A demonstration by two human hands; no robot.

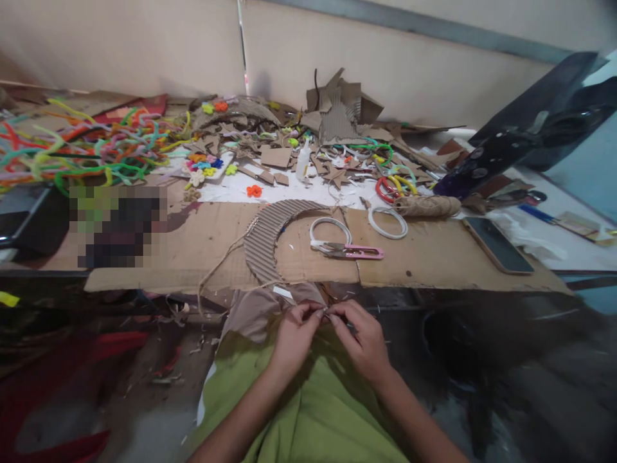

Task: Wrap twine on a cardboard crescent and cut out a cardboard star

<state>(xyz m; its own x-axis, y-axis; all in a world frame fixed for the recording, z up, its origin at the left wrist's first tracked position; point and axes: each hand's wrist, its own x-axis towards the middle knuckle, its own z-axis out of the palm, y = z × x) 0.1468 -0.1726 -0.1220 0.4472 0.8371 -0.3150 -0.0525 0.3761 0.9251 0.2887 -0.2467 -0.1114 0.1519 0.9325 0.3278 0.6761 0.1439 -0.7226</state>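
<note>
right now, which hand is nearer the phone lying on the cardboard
right. the right hand is below and left of the phone; the left hand is farther left still, beside the right one

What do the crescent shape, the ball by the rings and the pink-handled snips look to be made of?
Crescent: corrugated cardboard, matt brown, ribs exposed. Ball: jute-like twine, rough tan wound strands. Snips: glossy pink handle, probably plastic; blades grey, likely metal.

A home craft corner is shown. The desk [434, 257] is littered with pipe cleaners [81, 151], cardboard scraps [337, 106], twine [427, 206] and a glue bottle [303, 159].
</note>
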